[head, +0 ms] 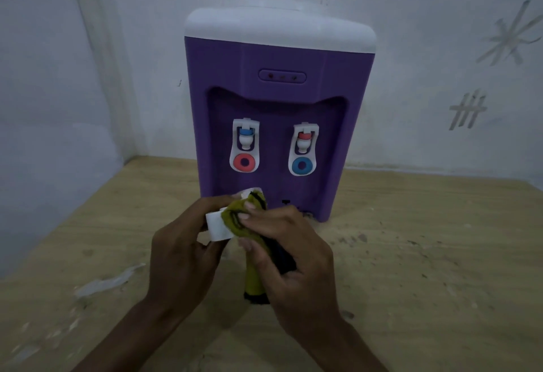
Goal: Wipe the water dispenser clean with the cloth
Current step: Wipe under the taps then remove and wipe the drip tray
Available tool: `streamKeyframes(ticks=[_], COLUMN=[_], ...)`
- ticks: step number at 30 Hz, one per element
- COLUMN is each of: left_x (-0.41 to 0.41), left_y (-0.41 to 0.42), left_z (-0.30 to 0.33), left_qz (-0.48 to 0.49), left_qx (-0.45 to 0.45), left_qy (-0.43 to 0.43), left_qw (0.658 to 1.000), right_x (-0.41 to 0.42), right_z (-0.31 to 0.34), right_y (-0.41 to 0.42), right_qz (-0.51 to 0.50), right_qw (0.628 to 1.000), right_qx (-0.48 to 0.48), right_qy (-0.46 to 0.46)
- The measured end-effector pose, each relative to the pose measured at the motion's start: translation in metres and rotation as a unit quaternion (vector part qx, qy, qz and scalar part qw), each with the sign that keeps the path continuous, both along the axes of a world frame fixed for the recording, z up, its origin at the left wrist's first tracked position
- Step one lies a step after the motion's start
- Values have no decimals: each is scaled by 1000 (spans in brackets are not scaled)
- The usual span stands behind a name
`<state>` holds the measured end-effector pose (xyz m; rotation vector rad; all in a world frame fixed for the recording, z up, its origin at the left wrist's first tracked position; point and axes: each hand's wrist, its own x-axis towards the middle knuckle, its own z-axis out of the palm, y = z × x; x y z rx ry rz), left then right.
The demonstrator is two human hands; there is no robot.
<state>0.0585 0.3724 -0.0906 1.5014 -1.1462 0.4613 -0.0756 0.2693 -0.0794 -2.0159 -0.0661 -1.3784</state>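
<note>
we're holding a small white plastic part, probably the drip tray off the water dispenser, out in front of the unit and above the wooden table. left hand grips the part from its left side, fingers curled round the edge. right hand pinches the cloth and presses it onto the part with thumb and fingertips; the cloth's tail hangs down between our hands. handling guess: the part looks light, rigid and smooth, so likely slippery if wet. best to keep the grip on its end edges and leave the faces free for the cloth. the cloth is soft and floppy, so we bunch it under the fingertips or it just slides. it's olive-yellow with black stitching and a dark edge at the hanging end. the dispenser sits on the table against the white wall, just behind our hands. body is purple with a white top cap, a small indicator panel with three dots, and a recessed bay with two white taps: left tap has a blue cap over a red ring, right tap a red cap over a blue ring. it looks bulky, stiff and stable enough to wipe one-handed, though we'd brace the top when scrubbing the taps, which look fragile. light is dim, so we can't tell how dirty the body is.
</note>
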Motion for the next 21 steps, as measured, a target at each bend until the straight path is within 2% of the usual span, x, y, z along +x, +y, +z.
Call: streamKeyframes(ticks=[5,11,14,18,21], left_x=[-6,-3,4,5,5], left_y=[-2,3,2,0,2], left_z=[0,6,5,-1,2], left_qz=[23,-4,32,39,15], left_qx=[41,37,61,70,53], left_qy=[-2,-68,-97,-82,-70], left_qw=[999,997,993,993,996], right_x=[0,-4,-3,2,1], right_z=[-7,-5,-6,-9,-9], right_y=[-10,7,-1,0,8], right_qz=[-49,-43,-40,-33,-30], right_qw=[997,996,998,997,999], right_qx=[52,-76,-33,68,25], right_qy=[17,-25,-19,-3,-18])
